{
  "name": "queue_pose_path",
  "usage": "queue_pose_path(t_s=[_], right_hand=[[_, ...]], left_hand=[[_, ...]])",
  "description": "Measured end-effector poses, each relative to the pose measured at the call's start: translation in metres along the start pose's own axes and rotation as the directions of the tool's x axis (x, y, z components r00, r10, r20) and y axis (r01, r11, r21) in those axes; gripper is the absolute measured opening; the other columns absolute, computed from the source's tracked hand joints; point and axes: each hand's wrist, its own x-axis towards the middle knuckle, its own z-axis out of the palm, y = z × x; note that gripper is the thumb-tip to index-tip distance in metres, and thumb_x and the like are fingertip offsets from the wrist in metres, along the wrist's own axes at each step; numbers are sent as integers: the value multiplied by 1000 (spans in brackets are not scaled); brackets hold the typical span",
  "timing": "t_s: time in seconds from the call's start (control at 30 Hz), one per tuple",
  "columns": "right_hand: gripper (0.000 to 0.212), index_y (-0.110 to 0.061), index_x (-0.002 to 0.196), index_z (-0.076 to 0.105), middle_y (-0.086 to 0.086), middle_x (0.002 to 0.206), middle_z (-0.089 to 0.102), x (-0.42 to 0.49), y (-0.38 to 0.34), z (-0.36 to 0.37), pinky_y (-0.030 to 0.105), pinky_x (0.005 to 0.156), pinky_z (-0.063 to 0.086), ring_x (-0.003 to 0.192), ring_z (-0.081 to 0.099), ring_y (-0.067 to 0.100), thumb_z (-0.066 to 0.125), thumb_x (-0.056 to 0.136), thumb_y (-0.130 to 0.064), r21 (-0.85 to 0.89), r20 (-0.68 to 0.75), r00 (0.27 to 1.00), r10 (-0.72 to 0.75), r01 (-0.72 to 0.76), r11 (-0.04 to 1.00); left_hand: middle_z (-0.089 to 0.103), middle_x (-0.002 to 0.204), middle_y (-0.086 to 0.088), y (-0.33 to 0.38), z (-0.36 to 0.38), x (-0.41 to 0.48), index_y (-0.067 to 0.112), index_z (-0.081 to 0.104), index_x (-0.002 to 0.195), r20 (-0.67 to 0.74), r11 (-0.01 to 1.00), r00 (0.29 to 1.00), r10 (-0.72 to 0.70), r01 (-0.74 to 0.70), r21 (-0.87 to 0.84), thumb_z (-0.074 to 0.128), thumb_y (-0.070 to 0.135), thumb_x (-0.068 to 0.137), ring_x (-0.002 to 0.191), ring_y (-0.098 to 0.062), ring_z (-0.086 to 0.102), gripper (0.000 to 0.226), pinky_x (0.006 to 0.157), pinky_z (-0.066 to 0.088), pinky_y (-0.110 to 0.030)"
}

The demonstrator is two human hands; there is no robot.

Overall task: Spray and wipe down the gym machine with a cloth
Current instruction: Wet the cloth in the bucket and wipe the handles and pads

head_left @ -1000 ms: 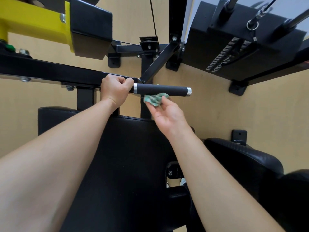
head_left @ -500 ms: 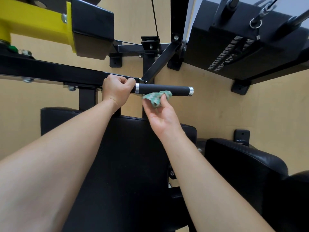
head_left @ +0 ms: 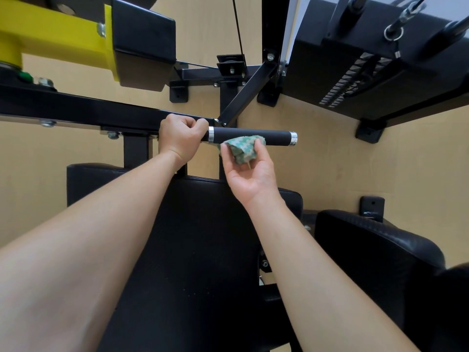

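Tan floor [head_left: 330, 161] under machine. Left hand [head_left: 181, 138] grips bar; right hand [head_left: 247, 166] pinches cloth [head_left: 241, 148] against handle [head_left: 251, 136]. Wiping step; next, rub along grip.

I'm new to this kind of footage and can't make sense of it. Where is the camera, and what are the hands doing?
The picture comes from one camera worn on a person's head. It looks forward and down, so both bare forearms reach into the frame from the bottom.

The black and yellow metal frame is a gym machine. Its black padded seat lies below the arms, and a weight stack sits at the upper right.

The left hand grips the black bar next to the silver ring where the handle begins. The right hand holds a green-and-white cloth up against the underside of that handle, as if wiping it.

No spray bottle is in view.
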Motion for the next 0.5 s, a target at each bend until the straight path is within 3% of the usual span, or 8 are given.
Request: queue_pose_path(t_s=[0.17, 0.37, 0.5], right_hand=[[46, -5, 136, 57, 21, 130, 60, -2, 23, 4, 47, 78, 65, 113, 64, 41, 70, 96, -26, -98, 41, 995, 93, -89, 991], [40, -3, 131, 58, 28, 136, 54, 3, -3, 7, 43, 76, 65, 126, 55, 50, 71, 95, -12, -35, 23, 997, 69, -69, 997], [38, -5, 131, 58, 29, 132, 54, 2, -21, 6, 40, 71, 66, 124, 55, 52, 70, 96, -9, 41, -3, 1000, 7, -7, 999]], left_hand=[[28, 36, 13, 1, 0, 1, 18, 40, 42, -6, 1000, 1000, -8, 8, 5, 57, 24, 83, 38, -8, 26, 45, 43, 24, -22], [42, 46, 2, -2, -1, 1, 14, 53, 49, 5, 1000, 1000, -8, 8, -26, 57, 28, 84, 47, -17, 41, 38, 50, 35, -27], [50, 53, -2, -4, 0, 2, 14, 60, 56, 15, 1000, 1000, -3, 3, -31, 59, 27, 88, 54, -19, 50, 35, 54, 42, -28]])
